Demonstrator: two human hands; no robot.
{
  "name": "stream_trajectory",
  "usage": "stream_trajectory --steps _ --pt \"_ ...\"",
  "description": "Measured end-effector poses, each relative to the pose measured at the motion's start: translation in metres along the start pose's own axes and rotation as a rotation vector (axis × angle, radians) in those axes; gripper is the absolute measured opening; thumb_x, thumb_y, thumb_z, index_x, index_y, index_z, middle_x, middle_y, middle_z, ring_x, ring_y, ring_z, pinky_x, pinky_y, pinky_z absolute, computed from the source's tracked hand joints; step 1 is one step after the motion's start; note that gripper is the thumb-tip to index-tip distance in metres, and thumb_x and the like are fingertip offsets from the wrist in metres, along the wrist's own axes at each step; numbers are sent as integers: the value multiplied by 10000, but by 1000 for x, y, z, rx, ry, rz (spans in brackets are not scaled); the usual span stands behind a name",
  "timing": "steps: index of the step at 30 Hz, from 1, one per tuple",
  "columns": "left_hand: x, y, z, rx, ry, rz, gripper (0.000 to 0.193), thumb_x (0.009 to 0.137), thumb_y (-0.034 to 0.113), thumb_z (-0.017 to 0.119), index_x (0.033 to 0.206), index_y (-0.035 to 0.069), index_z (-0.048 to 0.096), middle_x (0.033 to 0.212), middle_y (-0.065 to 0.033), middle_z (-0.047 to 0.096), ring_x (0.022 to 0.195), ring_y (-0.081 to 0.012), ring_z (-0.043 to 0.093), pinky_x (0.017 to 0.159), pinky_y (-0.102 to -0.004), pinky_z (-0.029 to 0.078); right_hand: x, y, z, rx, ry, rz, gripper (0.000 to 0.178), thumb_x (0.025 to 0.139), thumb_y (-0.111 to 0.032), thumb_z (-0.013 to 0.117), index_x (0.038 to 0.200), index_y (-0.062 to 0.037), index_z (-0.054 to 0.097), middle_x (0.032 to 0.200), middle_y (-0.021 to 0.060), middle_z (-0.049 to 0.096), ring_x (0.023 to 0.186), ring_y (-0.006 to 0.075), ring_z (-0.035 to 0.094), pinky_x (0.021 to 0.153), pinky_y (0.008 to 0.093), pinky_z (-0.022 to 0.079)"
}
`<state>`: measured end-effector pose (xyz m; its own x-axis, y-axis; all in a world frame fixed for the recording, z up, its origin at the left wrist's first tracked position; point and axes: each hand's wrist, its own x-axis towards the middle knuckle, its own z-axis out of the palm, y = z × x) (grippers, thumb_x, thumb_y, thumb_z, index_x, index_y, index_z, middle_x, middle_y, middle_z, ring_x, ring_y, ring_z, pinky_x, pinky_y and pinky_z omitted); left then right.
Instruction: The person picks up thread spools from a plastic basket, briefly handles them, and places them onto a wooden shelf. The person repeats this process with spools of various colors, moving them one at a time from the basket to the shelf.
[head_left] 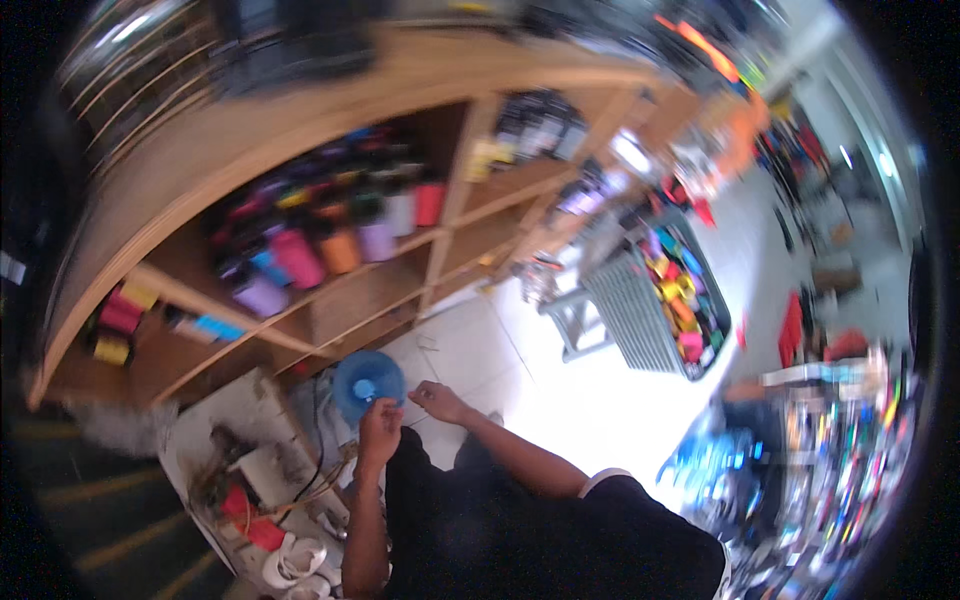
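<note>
My left hand [380,431] is raised in front of me, fingers drawn together at the near rim of a round, translucent blue plastic container [386,368]. Just to its right, my right hand [437,402] is closed in a pinch, with a small gap between the two hands. Whatever the fingertips may hold is too small and blurred to make out. Inside the blue container's outline shows a paler blue round part [366,388]. I cannot tell whether the left fingers touch the container or only pass above it.
A wooden shelf unit [370,300] holds many coloured thread cones [293,256]. A grey crate [632,318] of colourful spools stands on a grey stool [578,325]. White machine parts [270,470] and a red cloth [250,520] lie at lower left. Large blue bottles [715,465] stand at right.
</note>
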<state>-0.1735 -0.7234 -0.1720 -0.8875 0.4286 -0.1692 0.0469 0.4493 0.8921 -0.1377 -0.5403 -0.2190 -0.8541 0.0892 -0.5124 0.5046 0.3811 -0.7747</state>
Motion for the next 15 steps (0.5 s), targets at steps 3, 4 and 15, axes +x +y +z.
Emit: stream_trajectory --steps 3,4,15 --pt "-2 -52 57 221 -319 -41 242 837 161 663 997 4 571 878 -156 645 788 -308 640 726 -389 500 -58 127 -48 -2 193 190 432 870 -446 582 1002 -37 631 915 198 657 889 311 634 791 394 496" --pt "-6 -62 83 286 -463 -64 266 833 183 670 1006 5 573 878 -159 646 791 -316 640 733 -393 497 -79 231 -41 -148 296 268 438 855 -444 588 1009 -36 637 965 216 651 925 342 625 818 418 491" --pt "-54 -106 165 135 -525 -801 191 866 211 601 945 40 632 738 -88 615 671 -192 605 593 -339 479 -363 460 -87 504 580 1064 356 818 -375 611 866 -22 633 730 135 657 617 227 641 576 375 541"
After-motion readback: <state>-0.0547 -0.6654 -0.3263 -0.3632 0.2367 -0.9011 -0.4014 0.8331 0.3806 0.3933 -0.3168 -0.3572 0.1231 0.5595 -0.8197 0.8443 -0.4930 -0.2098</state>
